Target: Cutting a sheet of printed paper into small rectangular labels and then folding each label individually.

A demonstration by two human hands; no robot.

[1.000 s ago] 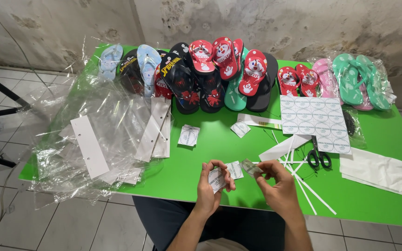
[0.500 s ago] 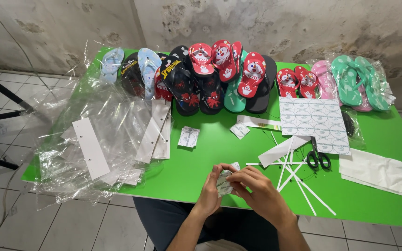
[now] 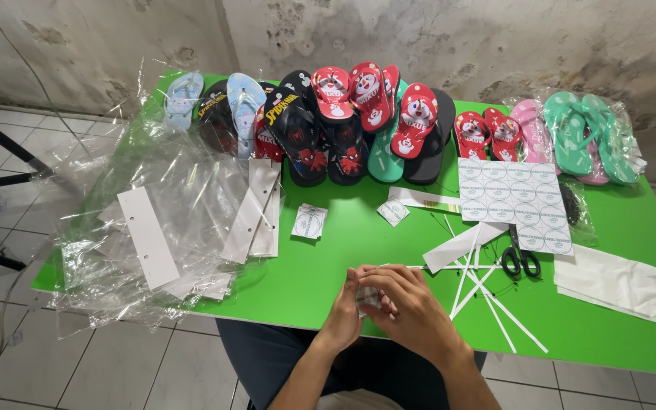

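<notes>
Nearest, both hands meet over the front edge of the bright green tabletop (image 3: 328, 266). Left hand (image 3: 343, 311) and right hand (image 3: 408, 307) close their grip together on a small white paper sticker piece (image 3: 366, 298), mostly hidden by fingers. Beyond: thin white paper strips (image 3: 487, 292), black-handled scissors (image 3: 521, 254), clear plastic bags (image 3: 153, 220). Farthest, a row of colourful rubber flip-flops (image 3: 358, 121).

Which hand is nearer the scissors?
Right. The right hand lies just left of the scissors; the left hand sits beyond it, farther left.
</notes>
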